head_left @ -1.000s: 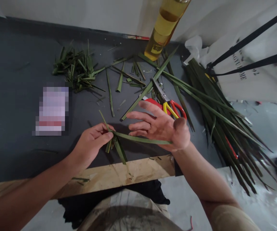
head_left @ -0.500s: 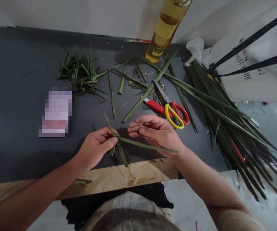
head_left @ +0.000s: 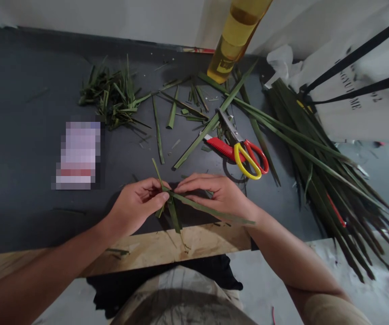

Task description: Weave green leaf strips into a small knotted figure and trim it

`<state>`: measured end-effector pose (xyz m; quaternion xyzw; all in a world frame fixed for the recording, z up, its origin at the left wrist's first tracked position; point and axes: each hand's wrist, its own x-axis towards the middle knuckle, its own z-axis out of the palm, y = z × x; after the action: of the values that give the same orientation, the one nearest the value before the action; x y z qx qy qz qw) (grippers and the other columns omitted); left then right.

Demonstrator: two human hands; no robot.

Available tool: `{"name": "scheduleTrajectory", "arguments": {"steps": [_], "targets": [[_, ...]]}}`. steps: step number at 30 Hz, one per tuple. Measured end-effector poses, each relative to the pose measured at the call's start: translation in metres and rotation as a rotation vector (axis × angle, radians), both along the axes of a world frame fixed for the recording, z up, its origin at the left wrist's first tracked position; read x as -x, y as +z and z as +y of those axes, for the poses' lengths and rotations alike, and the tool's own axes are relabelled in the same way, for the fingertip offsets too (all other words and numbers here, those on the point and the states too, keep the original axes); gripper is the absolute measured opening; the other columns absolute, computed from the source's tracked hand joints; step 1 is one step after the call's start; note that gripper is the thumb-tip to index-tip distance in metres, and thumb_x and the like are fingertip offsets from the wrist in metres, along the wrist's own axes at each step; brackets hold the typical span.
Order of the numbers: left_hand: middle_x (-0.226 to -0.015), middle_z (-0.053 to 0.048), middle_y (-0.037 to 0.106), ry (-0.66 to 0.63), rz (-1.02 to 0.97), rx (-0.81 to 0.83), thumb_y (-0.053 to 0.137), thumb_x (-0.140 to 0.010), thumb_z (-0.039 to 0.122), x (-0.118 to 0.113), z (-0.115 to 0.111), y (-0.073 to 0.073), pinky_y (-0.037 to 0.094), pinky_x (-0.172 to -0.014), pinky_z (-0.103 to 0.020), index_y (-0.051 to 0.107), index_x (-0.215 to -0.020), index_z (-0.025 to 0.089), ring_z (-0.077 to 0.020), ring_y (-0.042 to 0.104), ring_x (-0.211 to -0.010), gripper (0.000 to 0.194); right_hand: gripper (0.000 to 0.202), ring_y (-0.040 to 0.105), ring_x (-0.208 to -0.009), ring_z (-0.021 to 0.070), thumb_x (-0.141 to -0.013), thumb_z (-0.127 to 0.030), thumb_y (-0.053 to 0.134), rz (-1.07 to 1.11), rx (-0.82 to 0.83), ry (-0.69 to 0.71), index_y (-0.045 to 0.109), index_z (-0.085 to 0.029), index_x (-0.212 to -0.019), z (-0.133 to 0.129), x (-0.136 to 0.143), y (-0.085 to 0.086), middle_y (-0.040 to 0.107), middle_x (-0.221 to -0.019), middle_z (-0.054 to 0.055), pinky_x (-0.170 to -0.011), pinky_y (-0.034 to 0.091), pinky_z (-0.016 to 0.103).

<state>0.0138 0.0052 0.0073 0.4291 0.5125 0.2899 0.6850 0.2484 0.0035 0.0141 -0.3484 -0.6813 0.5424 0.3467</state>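
Now the folded leaf piece (head_left: 174,217) sits just above the table's near edge, pinched at its crossing between the left hand's (head_left: 131,205) thumb and fingers. Compared with a moment ago, the right hand (head_left: 226,195) has turned from an open palm and moved in, so its fingertips are right beside that crossing; both hands can now work the folds together. Its thumb and fingers are parted, and whether they touch the leaf I cannot tell. One long strip (head_left: 211,210) runs from the crossing towards the right wrist. Beyond the hands lie the red cutter (head_left: 219,147) and scissors (head_left: 230,126), then loose leaf scraps (head_left: 113,97) farther left. Long leaves (head_left: 303,135) spread across the right side of the table (head_left: 28,149), near a bottle (head_left: 237,36) and a white bag (head_left: 377,119).
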Motion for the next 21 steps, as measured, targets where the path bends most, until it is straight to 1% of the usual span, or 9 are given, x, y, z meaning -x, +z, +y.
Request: {"name": "scheduleTrajectory", "arguments": {"steps": [3, 6, 10, 14, 18, 21], "targets": [[-0.077, -0.001, 0.071, -0.051, 0.015, -0.019, 0.081, -0.072, 0.03, 0.001, -0.002, -0.002, 0.051, -0.068, -0.025, 0.075, -0.08, 0.018, -0.0133, 0.061, -0.071, 0.016, 0.022, 0.077, -0.104, 0.0181, -0.102, -0.018, 0.068, -0.039, -0.127, 0.043, 0.082, -0.024, -0.118, 0.003, 0.0, -0.005, 0.081, -0.112, 0.008, -0.096, 0.062, 0.032], [-0.074, 0.0, 0.068, -0.118, 0.054, -0.04, 0.078, -0.076, 0.033, 0.002, -0.005, -0.003, 0.049, -0.067, -0.024, 0.075, -0.082, 0.018, -0.0132, 0.059, -0.069, 0.017, 0.021, 0.077, -0.106, 0.0181, -0.101, -0.018, 0.07, -0.043, -0.182, 0.047, 0.082, -0.023, -0.118, 0.004, -0.001, -0.009, 0.08, -0.114, 0.01, -0.097, 0.062, 0.032], [-0.072, 0.0, 0.067, -0.212, 0.107, -0.096, 0.072, -0.083, 0.035, 0.003, -0.009, -0.003, 0.048, -0.065, -0.024, 0.073, -0.082, 0.018, -0.0135, 0.059, -0.068, 0.017, 0.012, 0.077, -0.098, 0.0169, -0.099, -0.021, 0.075, -0.035, -0.171, 0.066, 0.083, -0.022, -0.108, 0.005, 0.0, -0.011, 0.08, -0.107, 0.008, -0.092, 0.062, 0.029], [-0.067, 0.002, 0.062, -0.225, 0.139, -0.12, 0.071, -0.084, 0.039, 0.001, -0.009, -0.001, 0.045, -0.059, -0.023, 0.071, -0.08, 0.019, -0.0133, 0.056, -0.064, 0.021, 0.006, 0.076, -0.095, 0.0167, -0.099, -0.021, 0.074, -0.045, -0.186, 0.048, 0.079, -0.02, -0.102, 0.005, 0.004, -0.012, 0.079, -0.102, 0.007, -0.089, 0.061, 0.029], [-0.074, 0.001, 0.069, -0.274, 0.215, -0.198, 0.067, -0.084, 0.034, 0.0, -0.005, 0.004, 0.048, -0.064, -0.023, 0.073, -0.082, 0.02, -0.0149, 0.062, -0.071, 0.015, 0.001, 0.072, -0.089, 0.0163, -0.097, -0.02, 0.074, -0.11, -0.135, 0.016, 0.074, -0.019, -0.097, 0.001, 0.007, -0.011, 0.076, -0.099, 0.006, -0.085, 0.057, 0.03], [-0.076, 0.002, 0.071, -0.302, 0.291, -0.243, 0.065, -0.085, 0.031, 0.001, -0.004, 0.006, 0.049, -0.067, -0.022, 0.074, -0.082, 0.022, -0.0151, 0.065, -0.074, 0.014, 0.002, 0.07, -0.087, 0.0159, -0.097, -0.019, 0.073, -0.122, -0.093, 0.013, 0.072, -0.019, -0.095, 0.0, 0.007, -0.01, 0.073, -0.097, 0.005, -0.083, 0.056, 0.03]]}}
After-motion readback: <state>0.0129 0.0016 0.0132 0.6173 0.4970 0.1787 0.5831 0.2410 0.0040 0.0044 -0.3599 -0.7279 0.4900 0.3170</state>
